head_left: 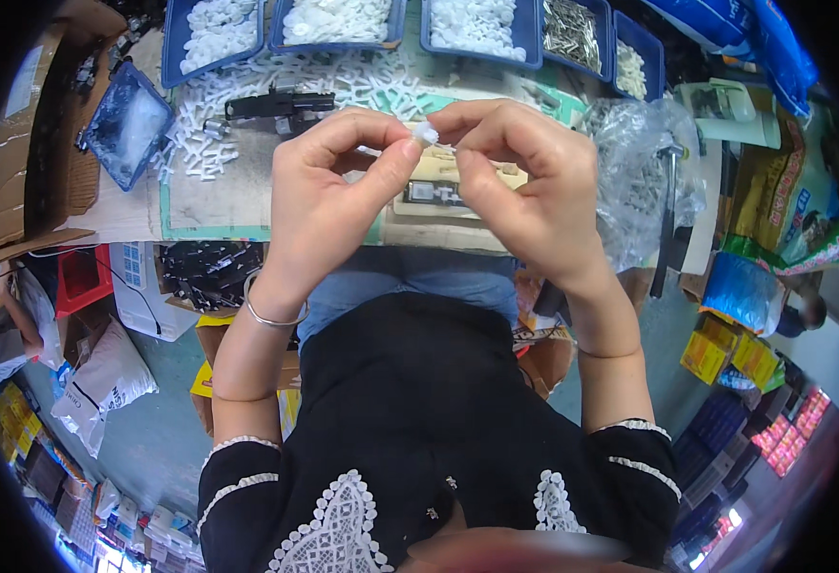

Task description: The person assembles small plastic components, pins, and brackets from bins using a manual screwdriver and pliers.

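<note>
Over the table's near edge, my left hand pinches a small white plastic part between thumb and forefinger. My right hand meets it from the other side; its forefinger tip is at the part. The right thumb and other fingers are curled close together, and whatever lies between them is too small to make out. Below my hands is a beige block-like fixture with a dark and metal piece set in it. A black device lies beyond my left hand, among scattered white plastic pieces.
Blue trays of white parts line the far side, one holding metal pins. A blue tray lies tilted at left, near a cardboard box. On the right are a clear plastic bag and a dark-handled hammer-like tool.
</note>
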